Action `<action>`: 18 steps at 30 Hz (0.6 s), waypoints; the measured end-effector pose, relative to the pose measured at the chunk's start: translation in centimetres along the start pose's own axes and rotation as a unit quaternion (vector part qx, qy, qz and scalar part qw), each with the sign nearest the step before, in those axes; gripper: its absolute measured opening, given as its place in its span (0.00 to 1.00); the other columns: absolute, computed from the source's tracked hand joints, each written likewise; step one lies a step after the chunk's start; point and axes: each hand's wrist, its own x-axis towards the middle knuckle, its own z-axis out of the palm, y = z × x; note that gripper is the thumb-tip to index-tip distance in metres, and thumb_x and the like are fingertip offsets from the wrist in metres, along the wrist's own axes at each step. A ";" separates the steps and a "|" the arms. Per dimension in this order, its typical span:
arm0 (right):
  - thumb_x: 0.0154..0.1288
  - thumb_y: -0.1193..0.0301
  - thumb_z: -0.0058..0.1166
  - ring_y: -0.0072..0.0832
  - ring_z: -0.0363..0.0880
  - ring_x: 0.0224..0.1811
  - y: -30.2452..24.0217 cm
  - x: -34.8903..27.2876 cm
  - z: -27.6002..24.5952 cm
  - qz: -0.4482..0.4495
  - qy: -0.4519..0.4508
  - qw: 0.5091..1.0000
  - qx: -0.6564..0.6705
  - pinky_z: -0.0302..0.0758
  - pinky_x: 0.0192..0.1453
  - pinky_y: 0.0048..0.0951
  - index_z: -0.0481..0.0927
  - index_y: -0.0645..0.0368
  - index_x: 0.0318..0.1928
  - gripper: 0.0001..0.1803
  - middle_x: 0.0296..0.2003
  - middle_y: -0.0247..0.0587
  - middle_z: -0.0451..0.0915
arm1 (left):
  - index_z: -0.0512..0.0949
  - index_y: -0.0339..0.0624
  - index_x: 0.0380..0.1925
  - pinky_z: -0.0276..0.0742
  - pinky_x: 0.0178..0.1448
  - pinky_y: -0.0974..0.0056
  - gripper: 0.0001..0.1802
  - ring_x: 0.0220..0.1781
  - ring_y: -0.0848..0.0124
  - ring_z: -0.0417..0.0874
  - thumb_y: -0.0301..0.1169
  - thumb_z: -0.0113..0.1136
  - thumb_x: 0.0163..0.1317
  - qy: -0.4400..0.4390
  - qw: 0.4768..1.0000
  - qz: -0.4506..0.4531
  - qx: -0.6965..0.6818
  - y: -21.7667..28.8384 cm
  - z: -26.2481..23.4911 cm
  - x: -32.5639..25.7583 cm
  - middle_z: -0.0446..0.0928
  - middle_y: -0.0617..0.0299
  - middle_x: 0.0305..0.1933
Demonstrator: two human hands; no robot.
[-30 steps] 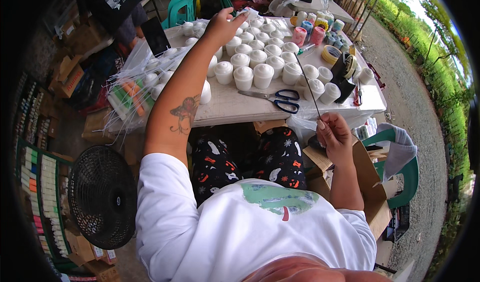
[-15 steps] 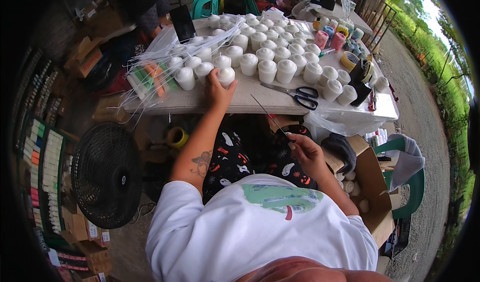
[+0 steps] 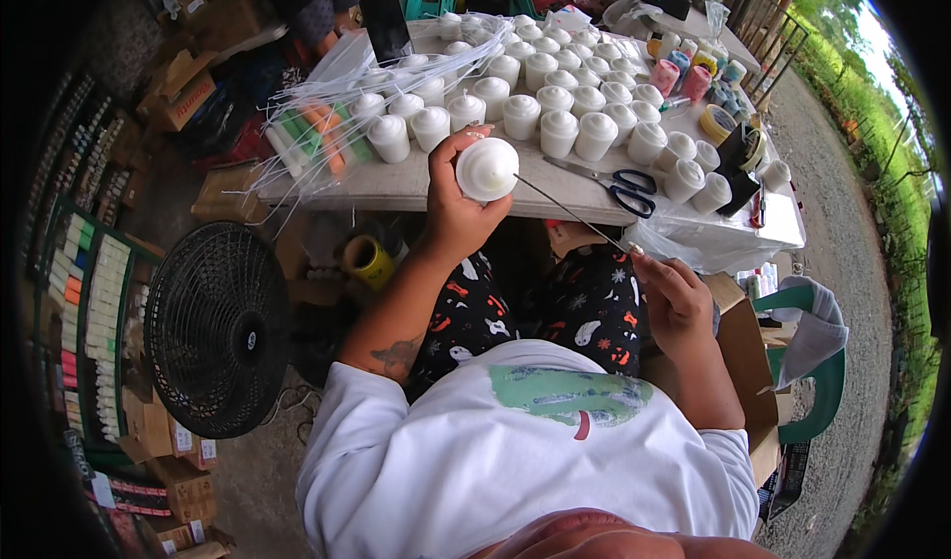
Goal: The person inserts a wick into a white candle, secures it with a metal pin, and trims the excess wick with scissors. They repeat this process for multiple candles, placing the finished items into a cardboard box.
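Note:
My left hand (image 3: pixel 457 212) is wrapped round a white cupcake-shaped candle (image 3: pixel 486 169), held up in front of the table edge with its swirled top toward me. My right hand (image 3: pixel 678 296) pinches the end of a thin dark metal rod (image 3: pixel 575 219). The rod slants up to the left, and its tip meets the candle's right edge; whether it touches or enters the wax I cannot tell. Many more white candles (image 3: pixel 560 133) stand in rows on the table behind. Scissors (image 3: pixel 628 190) with dark blue handles lie right of the held candle.
Long white wicks (image 3: pixel 327 103) are piled at the table's left, by a dark upright screen (image 3: pixel 385 26). Tape rolls (image 3: pixel 717 121) and pink and blue spools (image 3: pixel 697 84) stand at the right. A black fan (image 3: pixel 218 329) is at my left, a cardboard box (image 3: pixel 745 371) at my right.
My left hand has lifted the candle off the table toward me. My right hand has moved right and slightly up, and the rod's tip is now at the candle's side.

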 end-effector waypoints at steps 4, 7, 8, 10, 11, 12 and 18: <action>0.54 0.87 0.54 0.31 0.76 0.25 0.2 -0.1 0.3 0.000 -0.006 0.999 0.041 0.73 0.30 0.25 0.79 0.57 0.50 0.21 0.26 0.41 0.76 | 0.62 0.39 0.52 0.68 0.62 0.57 0.33 0.57 0.59 0.73 0.15 0.62 0.44 0.024 0.999 -0.033 -0.018 0.9 -0.1 0.0 0.70 0.49 0.54; 0.56 0.87 0.53 0.31 0.78 0.26 0.4 -0.7 1.1 0.023 -0.016 0.997 0.065 0.73 0.31 0.24 0.79 0.58 0.49 0.20 0.28 0.42 0.77 | 0.65 0.38 0.52 0.72 0.58 0.57 0.30 0.53 0.61 0.76 0.21 0.64 0.46 0.035 0.983 -0.144 -0.106 1.5 -0.5 0.4 0.73 0.50 0.49; 0.57 0.87 0.53 0.31 0.78 0.27 0.6 -0.8 1.3 0.032 -0.017 0.996 0.076 0.74 0.32 0.23 0.79 0.58 0.49 0.19 0.28 0.42 0.77 | 0.66 0.38 0.51 0.73 0.57 0.58 0.28 0.51 0.61 0.77 0.26 0.65 0.49 0.042 0.957 -0.207 -0.199 1.7 -0.6 1.0 0.74 0.51 0.47; 0.58 0.86 0.52 0.31 0.79 0.28 0.7 -1.1 1.6 0.048 -0.017 0.994 0.100 0.74 0.33 0.23 0.79 0.59 0.48 0.18 0.29 0.42 0.78 | 0.68 0.37 0.49 0.75 0.53 0.58 0.26 0.47 0.62 0.79 0.36 0.63 0.53 0.046 0.871 -0.326 -0.365 1.3 -1.3 1.4 0.76 0.52 0.43; 0.58 0.86 0.53 0.31 0.79 0.28 0.9 -1.3 1.9 0.054 -0.022 0.992 0.110 0.74 0.33 0.23 0.79 0.59 0.48 0.18 0.29 0.43 0.79 | 0.69 0.37 0.48 0.76 0.51 0.58 0.26 0.45 0.63 0.79 0.42 0.61 0.55 0.043 0.813 -0.382 -0.437 0.7 -1.9 1.5 0.76 0.52 0.41; 0.58 0.86 0.53 0.31 0.79 0.29 1.1 -1.6 2.2 0.060 -0.027 0.990 0.121 0.74 0.34 0.22 0.79 0.59 0.48 0.18 0.29 0.43 0.79 | 0.71 0.37 0.47 0.77 0.50 0.59 0.27 0.43 0.63 0.80 0.48 0.59 0.57 0.039 0.746 -0.433 -0.504 0.4 -2.1 1.5 0.77 0.53 0.39; 0.58 0.86 0.53 0.33 0.79 0.28 0.7 -1.5 2.5 0.063 -0.032 0.991 0.116 0.73 0.32 0.24 0.79 0.58 0.49 0.18 0.28 0.43 0.78 | 0.72 0.40 0.42 0.79 0.48 0.60 0.31 0.41 0.63 0.81 0.60 0.51 0.59 0.059 0.757 -0.448 -0.471 -0.2 -0.6 0.8 0.77 0.54 0.36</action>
